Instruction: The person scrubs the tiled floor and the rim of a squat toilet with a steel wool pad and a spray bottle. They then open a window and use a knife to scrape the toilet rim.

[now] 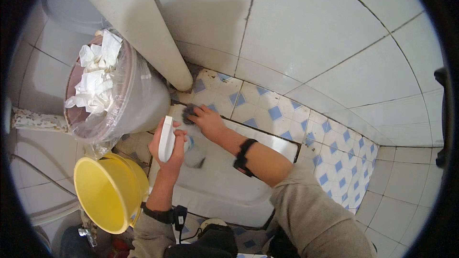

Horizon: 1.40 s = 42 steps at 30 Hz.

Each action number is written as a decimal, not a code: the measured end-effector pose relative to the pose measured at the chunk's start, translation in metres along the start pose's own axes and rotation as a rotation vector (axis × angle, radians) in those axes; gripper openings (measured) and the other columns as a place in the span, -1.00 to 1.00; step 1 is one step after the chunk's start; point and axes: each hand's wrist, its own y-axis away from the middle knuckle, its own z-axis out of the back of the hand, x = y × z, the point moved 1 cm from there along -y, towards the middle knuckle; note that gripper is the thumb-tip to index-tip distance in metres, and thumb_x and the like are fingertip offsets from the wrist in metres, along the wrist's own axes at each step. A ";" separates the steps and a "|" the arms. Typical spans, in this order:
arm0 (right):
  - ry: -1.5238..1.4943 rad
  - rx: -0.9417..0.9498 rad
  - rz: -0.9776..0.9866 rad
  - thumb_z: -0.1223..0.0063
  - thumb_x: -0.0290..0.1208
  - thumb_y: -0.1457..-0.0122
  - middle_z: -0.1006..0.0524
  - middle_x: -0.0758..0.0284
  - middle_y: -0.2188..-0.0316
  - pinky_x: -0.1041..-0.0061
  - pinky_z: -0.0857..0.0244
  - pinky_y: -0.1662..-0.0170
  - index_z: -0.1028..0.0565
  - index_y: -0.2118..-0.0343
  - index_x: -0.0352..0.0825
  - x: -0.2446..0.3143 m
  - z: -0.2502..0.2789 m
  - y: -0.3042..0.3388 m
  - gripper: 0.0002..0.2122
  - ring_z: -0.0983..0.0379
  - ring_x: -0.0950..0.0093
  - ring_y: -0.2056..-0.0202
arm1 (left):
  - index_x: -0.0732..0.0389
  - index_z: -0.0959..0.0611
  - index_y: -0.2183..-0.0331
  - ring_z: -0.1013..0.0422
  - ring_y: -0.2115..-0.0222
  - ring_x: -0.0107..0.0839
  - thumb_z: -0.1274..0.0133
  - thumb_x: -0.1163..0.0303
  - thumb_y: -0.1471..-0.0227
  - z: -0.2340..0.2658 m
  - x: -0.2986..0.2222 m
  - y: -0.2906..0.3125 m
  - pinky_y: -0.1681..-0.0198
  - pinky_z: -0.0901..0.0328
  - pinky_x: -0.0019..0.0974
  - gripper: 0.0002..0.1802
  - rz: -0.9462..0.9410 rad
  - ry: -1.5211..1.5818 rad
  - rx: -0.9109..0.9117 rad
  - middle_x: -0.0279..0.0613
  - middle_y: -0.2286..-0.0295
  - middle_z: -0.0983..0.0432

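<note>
My left hand [174, 159] is wrapped round a spray bottle with a white trigger head [166, 139]. Most of the bottle's body is hidden behind the fingers. Farther off and to the right, my right hand [210, 123] presses a dark grey scouring pad [190, 113] against the far end of a white squat toilet [229, 177]. The fingers curl over the pad, so only part of it shows. Under the left hand lies the toilet's recessed part, where a dark spot shows. Both forearms wear black wrist straps.
A bin [152, 102] lined with clear plastic stands at left, heaped with crumpled white tissues [98, 83]. A thick white pipe [143, 24] slants down beside it. Nearer is a yellow bucket [112, 196], with a metal tap [87, 235] below. Tiled walls enclose the patterned floor [275, 113].
</note>
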 end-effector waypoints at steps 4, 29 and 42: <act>0.049 0.054 0.021 -0.02 -0.59 0.05 -0.45 0.36 0.19 0.36 -0.39 0.11 -0.52 0.00 -0.15 -0.044 0.058 0.125 -0.53 -0.37 0.29 0.14 | 0.51 -0.48 0.05 -0.57 0.50 -0.41 -0.01 0.67 0.01 -0.016 0.012 -0.026 0.46 -0.45 -0.36 -0.58 -0.115 -0.047 0.018 -0.03 0.35 -0.60; 0.050 -0.184 -0.212 -0.02 -0.56 0.00 -0.48 0.25 0.08 0.26 -0.36 -0.03 -0.53 0.03 -0.22 -0.122 0.058 0.063 -0.60 -0.35 0.19 -0.01 | 0.40 -0.53 0.16 -0.47 0.46 -0.47 0.01 0.65 -0.03 -0.022 0.053 -0.044 0.37 -0.38 -0.40 -0.73 0.150 0.011 -0.066 -0.13 0.40 -0.55; 0.355 -0.171 -0.758 0.05 -0.62 -0.02 -0.52 0.21 0.21 0.22 -0.39 0.17 -0.56 0.07 -0.13 -0.154 0.173 0.354 -0.60 -0.42 0.16 0.20 | 0.38 -0.56 0.16 -0.44 0.46 -0.47 -0.01 0.61 -0.03 -0.026 0.047 -0.047 0.35 -0.38 -0.37 -0.73 0.044 0.051 0.000 -0.18 0.39 -0.54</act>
